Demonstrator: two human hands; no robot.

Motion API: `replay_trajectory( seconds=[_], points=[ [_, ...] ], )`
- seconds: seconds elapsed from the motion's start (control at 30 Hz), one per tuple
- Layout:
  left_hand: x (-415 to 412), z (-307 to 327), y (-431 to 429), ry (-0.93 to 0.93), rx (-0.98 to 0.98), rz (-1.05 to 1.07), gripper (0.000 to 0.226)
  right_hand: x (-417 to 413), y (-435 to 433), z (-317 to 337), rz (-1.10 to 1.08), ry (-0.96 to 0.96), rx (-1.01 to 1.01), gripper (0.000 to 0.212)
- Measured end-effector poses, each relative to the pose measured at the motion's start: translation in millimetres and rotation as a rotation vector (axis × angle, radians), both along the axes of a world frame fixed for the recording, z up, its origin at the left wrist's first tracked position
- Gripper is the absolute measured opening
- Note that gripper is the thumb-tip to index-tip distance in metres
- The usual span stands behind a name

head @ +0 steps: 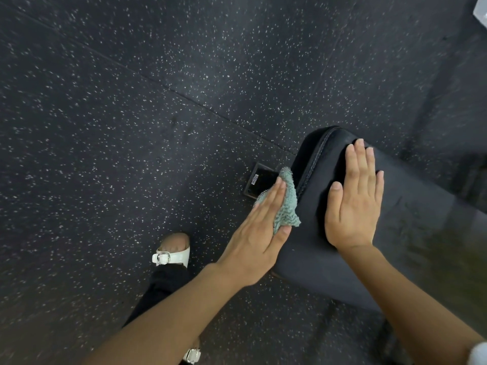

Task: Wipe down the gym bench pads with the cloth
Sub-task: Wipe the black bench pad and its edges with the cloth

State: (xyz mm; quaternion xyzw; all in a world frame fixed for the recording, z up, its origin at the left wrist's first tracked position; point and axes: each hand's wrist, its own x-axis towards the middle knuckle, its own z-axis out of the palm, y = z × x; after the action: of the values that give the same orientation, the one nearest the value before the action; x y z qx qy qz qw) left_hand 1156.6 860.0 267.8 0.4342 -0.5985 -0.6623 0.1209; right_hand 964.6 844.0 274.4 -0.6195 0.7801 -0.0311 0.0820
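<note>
- The cloth (286, 204), teal and nubbly, is bunched against the near side of the bench pad (411, 219), just below its stitched seam (315, 159).
- The left hand (258, 233) presses the cloth to the pad with straight fingers; it covers much of the cloth, and the thumb lies along the lower edge.
- The right hand (354, 204) lies flat on top of the pad, fingers straight and together, holding nothing.
- Only the rounded end of the dark pad shows; the rest runs off the right edge, where it blurs.
- Behind the cloth, a black square plate (261, 181) with a small white label sits on the floor, partly hidden.
- Near the left arm are a white buckled sandal (172, 255) and a black trouser leg (163, 288); a second buckle (192, 355) is cut off at the bottom.
- A pale object (481, 11) in the top right corner is too cropped to identify.
- The floor (131, 114) is dark rubber with white flecks and thin joint lines.
</note>
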Motion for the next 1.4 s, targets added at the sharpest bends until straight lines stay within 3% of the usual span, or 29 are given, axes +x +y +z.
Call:
replay_trajectory(
  seconds=[0.27,0.9,1.17,1.4],
  points=[
    [-30.7,-13.5,-38.9,-0.023,-0.154,0.089,0.063,-0.8,-0.4,-0.1,0.0,-0.012,0.006,0.059],
    [-2.5,2.9,46.4,0.01,-0.011,0.21,0.061,23.3,23.9,1.2,-0.064,-0.068,0.03,0.06],
    [8.7,32.0,70.1,-0.022,0.04,0.281,0.054,60.6,90.7,18.9,-0.051,-0.247,0.1,0.06],
    [7.0,85.4,69.2,-0.085,0.195,0.531,0.038,75.8,105.2,72.7,-0.24,-0.689,0.253,0.049]
  ],
)
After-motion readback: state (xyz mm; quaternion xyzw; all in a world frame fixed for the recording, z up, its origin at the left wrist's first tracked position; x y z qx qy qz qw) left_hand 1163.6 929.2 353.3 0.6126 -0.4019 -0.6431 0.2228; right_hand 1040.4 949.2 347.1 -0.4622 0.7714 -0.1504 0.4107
